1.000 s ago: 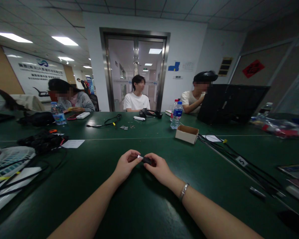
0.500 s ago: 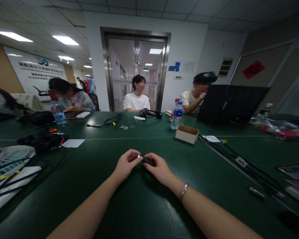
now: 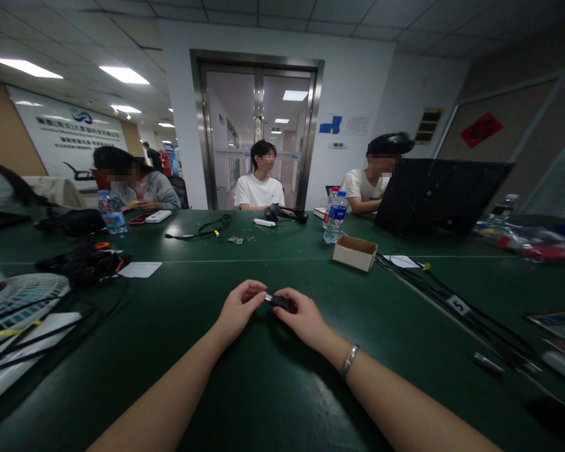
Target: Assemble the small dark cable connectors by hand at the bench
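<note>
A small dark object [image 3: 279, 301] with a shiny silver end is held between my hands, low over the green table [image 3: 282, 389]; its exact kind is too small to make out. My left hand [image 3: 240, 310] pinches the silver end between thumb and fingertips. Around the black part, the fingers of my right hand [image 3: 302, 316] are closed, hiding some of it. A silver bracelet [image 3: 349, 361] circles my right wrist.
Beyond my hands stand an open cardboard box [image 3: 355, 254] and a water bottle [image 3: 335, 220]. Black cables [image 3: 424, 282] and a small silver cylinder [image 3: 488, 363] lie to the right. On the left are a fan [image 3: 28, 301] and tangled black cords [image 3: 82, 263]. Several people sit across the table.
My hands keep nearly the same pose, with the silver end looking slightly tilted and less bright. The seated person at the right has lowered a hand from their face.
</note>
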`<action>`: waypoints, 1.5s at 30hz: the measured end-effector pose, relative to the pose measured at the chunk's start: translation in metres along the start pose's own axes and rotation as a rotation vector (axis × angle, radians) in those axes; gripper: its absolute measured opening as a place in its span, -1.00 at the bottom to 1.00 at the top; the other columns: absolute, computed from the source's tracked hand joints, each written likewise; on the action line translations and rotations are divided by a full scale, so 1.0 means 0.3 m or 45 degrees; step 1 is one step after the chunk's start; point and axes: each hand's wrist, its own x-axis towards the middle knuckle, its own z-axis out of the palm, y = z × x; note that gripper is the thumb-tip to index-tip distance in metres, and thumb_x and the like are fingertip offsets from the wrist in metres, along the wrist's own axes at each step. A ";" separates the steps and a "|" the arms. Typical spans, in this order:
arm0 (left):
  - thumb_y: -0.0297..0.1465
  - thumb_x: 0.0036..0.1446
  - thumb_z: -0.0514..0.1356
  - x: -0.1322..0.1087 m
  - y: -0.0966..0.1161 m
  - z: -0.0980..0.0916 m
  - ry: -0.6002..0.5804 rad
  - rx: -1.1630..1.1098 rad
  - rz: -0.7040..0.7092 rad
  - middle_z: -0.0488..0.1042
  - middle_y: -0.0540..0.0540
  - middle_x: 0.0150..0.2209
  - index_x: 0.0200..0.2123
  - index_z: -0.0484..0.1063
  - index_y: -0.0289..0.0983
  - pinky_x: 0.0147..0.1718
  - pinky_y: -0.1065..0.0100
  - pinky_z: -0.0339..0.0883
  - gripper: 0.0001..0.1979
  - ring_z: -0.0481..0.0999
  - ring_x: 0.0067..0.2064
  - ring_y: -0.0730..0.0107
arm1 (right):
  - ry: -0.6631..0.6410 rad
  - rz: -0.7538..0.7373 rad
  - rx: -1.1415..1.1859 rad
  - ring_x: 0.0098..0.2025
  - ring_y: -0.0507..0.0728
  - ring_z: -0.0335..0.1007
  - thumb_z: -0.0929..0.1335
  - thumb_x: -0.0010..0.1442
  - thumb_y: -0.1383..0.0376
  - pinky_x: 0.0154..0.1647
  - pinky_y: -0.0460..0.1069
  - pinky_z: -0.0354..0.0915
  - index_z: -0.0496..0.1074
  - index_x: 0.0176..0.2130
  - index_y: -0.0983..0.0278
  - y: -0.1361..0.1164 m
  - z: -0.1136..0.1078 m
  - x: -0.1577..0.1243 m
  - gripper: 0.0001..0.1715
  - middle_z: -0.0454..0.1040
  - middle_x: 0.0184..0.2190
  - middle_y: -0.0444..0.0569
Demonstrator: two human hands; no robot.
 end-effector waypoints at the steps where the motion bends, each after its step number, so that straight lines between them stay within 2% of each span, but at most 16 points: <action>1: -0.29 0.00 0.22 0.002 -0.005 -0.001 0.011 -0.015 0.000 0.45 -0.05 -0.27 -0.26 0.41 -0.26 -0.21 0.33 0.31 -0.77 0.44 -0.23 0.36 | 0.003 -0.004 -0.004 -0.38 0.02 0.30 0.35 0.04 0.33 -0.36 -0.08 0.21 0.43 -0.19 0.28 0.001 0.000 0.001 -0.73 0.44 -0.38 -0.11; 6: -0.34 -0.07 0.27 0.005 -0.010 -0.002 0.031 -0.080 -0.016 0.46 -0.06 -0.28 -0.27 0.41 -0.27 -0.15 0.29 0.31 -0.75 0.47 -0.21 0.33 | 0.013 -0.007 -0.024 -0.39 0.02 0.29 0.36 0.04 0.32 -0.36 -0.09 0.21 0.44 -0.18 0.28 0.009 0.001 0.006 -0.73 0.44 -0.36 -0.11; 16: -0.37 -0.12 0.30 -0.011 0.030 0.002 0.019 -0.173 -0.020 0.48 -0.07 -0.27 -0.33 0.42 -0.28 -0.02 0.22 0.28 -0.77 0.47 -0.15 0.28 | -0.006 0.016 -0.008 -0.37 0.04 0.31 0.33 0.09 0.28 -0.35 -0.06 0.23 0.44 -0.16 0.28 0.009 -0.002 0.007 -0.73 0.44 -0.37 -0.09; 24: -0.38 -0.11 0.31 -0.011 0.025 -0.002 -0.013 -0.181 0.002 0.49 -0.08 -0.24 -0.31 0.43 -0.27 0.02 0.20 0.26 -0.77 0.47 -0.12 0.27 | -0.003 0.029 0.033 -0.40 0.02 0.29 0.33 0.09 0.28 -0.38 -0.07 0.21 0.43 -0.17 0.27 0.007 0.000 0.005 -0.74 0.42 -0.41 -0.11; 31: -0.35 -0.19 0.36 -0.011 0.031 0.003 0.063 -0.214 -0.097 0.51 -0.12 -0.20 -0.27 0.44 -0.28 0.00 0.20 0.26 -0.66 0.47 -0.08 0.22 | 0.018 0.011 0.036 -0.43 0.01 0.27 0.33 0.09 0.27 -0.41 -0.09 0.19 0.43 -0.19 0.26 0.021 0.004 0.007 -0.76 0.39 -0.45 -0.14; 39: -0.26 -0.08 0.29 -0.012 0.033 0.000 0.030 -0.034 -0.058 0.51 -0.10 -0.25 -0.28 0.47 -0.27 -0.12 0.27 0.32 -0.72 0.47 -0.18 0.27 | 0.011 0.047 0.092 -0.44 0.00 0.27 0.33 0.08 0.29 -0.42 -0.10 0.20 0.42 -0.19 0.26 0.005 0.003 0.006 -0.76 0.39 -0.45 -0.14; 45: -0.31 -0.09 0.30 -0.009 0.026 -0.005 0.015 -0.120 -0.032 0.49 -0.11 -0.18 -0.19 0.43 -0.26 -0.04 0.24 0.29 -0.66 0.47 -0.11 0.26 | 0.012 0.052 0.112 -0.43 0.01 0.28 0.33 0.09 0.29 -0.40 -0.09 0.23 0.42 -0.19 0.28 0.006 0.004 0.007 -0.76 0.38 -0.45 -0.14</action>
